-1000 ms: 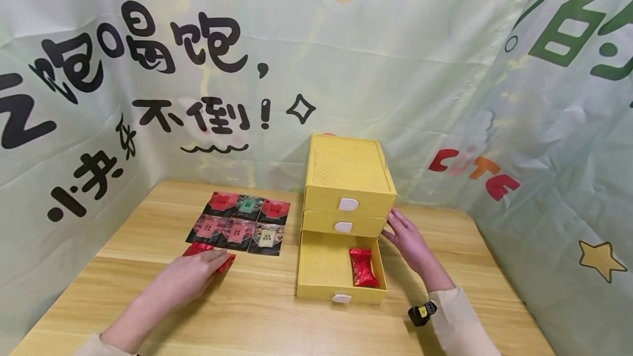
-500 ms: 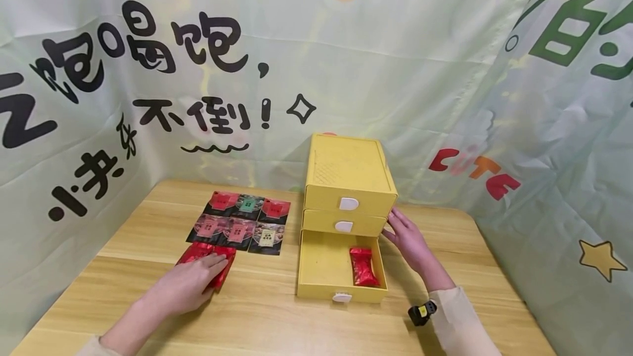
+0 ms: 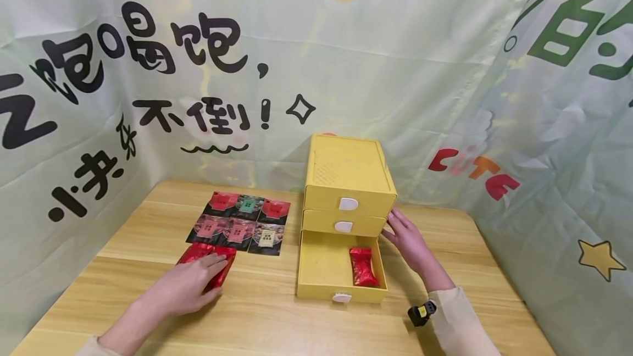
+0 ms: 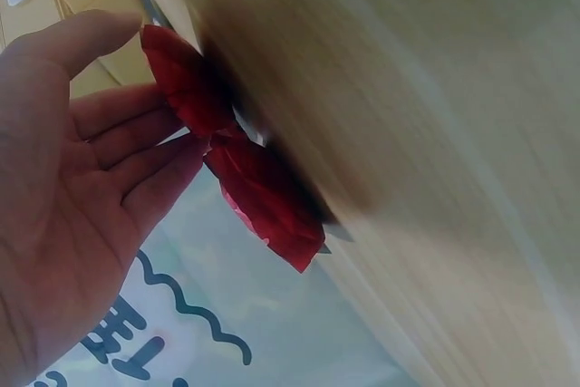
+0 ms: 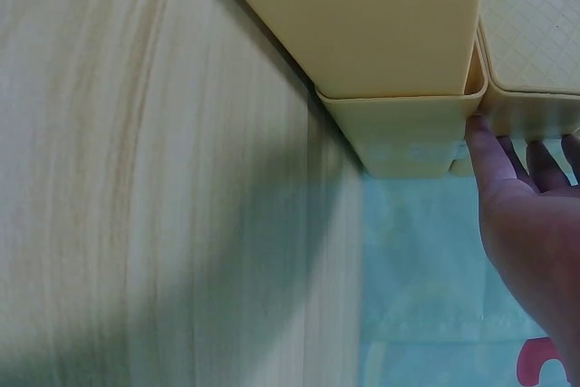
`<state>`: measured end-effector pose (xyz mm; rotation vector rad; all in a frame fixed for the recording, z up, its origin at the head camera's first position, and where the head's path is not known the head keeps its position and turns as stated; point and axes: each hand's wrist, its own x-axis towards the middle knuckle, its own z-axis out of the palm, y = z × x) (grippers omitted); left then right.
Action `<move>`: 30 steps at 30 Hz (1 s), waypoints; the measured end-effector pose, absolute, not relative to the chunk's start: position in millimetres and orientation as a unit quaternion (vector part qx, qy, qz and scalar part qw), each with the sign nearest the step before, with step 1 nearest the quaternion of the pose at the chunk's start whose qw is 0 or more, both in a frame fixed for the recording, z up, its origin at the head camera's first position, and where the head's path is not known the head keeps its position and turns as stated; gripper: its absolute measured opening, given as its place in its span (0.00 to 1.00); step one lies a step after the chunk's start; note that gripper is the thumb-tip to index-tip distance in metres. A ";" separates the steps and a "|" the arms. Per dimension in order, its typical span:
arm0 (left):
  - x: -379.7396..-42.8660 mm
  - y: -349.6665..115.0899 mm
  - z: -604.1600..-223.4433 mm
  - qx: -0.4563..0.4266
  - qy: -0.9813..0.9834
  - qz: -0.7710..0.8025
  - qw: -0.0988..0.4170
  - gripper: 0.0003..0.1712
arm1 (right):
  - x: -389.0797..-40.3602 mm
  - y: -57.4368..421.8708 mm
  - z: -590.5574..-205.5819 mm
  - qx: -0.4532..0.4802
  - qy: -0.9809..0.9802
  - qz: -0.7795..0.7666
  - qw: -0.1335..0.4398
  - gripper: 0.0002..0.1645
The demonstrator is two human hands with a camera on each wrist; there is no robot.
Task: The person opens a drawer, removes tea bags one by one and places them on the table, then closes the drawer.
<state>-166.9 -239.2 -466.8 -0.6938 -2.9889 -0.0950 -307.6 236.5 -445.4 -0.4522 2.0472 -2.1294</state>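
Two shiny red foil packets (image 3: pixel 198 250) lie side by side on the table at the left. My left hand (image 3: pixel 184 283) rests over them, its fingers laid across the foil and thumb out to the side. In the left wrist view, the thumb tip is right at the edge of one red packet (image 4: pixel 186 83). My right hand (image 3: pixel 408 242) holds its extended fingers against the right side of a yellow drawer unit (image 3: pixel 348 166). Its bottom drawer (image 3: pixel 321 265) is pulled out, with another red packet (image 3: pixel 363 269) lying at the right inside.
Behind the red packets, several black pouches (image 3: pixel 237 229) with red, green and cream labels lie in two rows. The wooden table (image 3: pixel 267 323) is enclosed by printed cloth (image 3: pixel 371 70) at the back and sides. A black device (image 3: pixel 422 313) is strapped at the right wrist.
The red packets under my left hand have shifted slightly towards me, and more of their foil shows. The left thumb has spread outward. My right hand stays put.
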 end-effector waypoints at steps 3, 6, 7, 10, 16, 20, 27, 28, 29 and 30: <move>-167.0 -239.7 -466.8 -0.233 -0.971 -0.026 0.041 0.35 | -307.9 236.5 -445.1 -0.151 0.682 -0.712 0.077 0.36; -166.5 -239.5 -465.9 -0.238 -0.970 -0.023 0.049 0.35 | -307.7 236.3 -444.7 -0.152 0.681 -0.713 0.078 0.36; -166.4 -239.3 -465.6 -0.240 -0.969 -0.023 0.050 0.35 | -307.7 236.3 -444.5 -0.152 0.681 -0.712 0.078 0.36; -165.9 -237.9 -463.3 -0.244 -0.967 -0.025 0.063 0.35 | -307.7 236.4 -443.9 -0.153 0.682 -0.711 0.079 0.36; -168.1 -228.1 -454.8 -0.276 -0.951 -0.038 0.134 0.33 | -307.7 236.2 -443.1 -0.156 0.686 -0.707 0.076 0.36; -171.9 -217.9 -446.8 -0.295 -0.938 -0.046 0.178 0.31 | -307.4 235.6 -443.4 -0.156 0.691 -0.701 0.075 0.35; -180.6 -196.2 -432.7 -0.312 -0.921 -0.077 0.219 0.33 | -306.5 236.2 -443.8 -0.155 0.692 -0.701 0.074 0.35; -181.8 -192.7 -430.6 -0.314 -0.920 -0.082 0.221 0.33 | -306.4 236.2 -443.9 -0.151 0.691 -0.703 0.074 0.35; -183.1 -189.3 -428.6 -0.316 -0.918 -0.085 0.223 0.34 | -306.3 236.4 -444.1 -0.150 0.690 -0.704 0.075 0.35; -184.1 -185.8 -426.5 -0.319 -0.917 -0.089 0.225 0.34 | -306.2 236.6 -444.3 -0.149 0.689 -0.705 0.076 0.35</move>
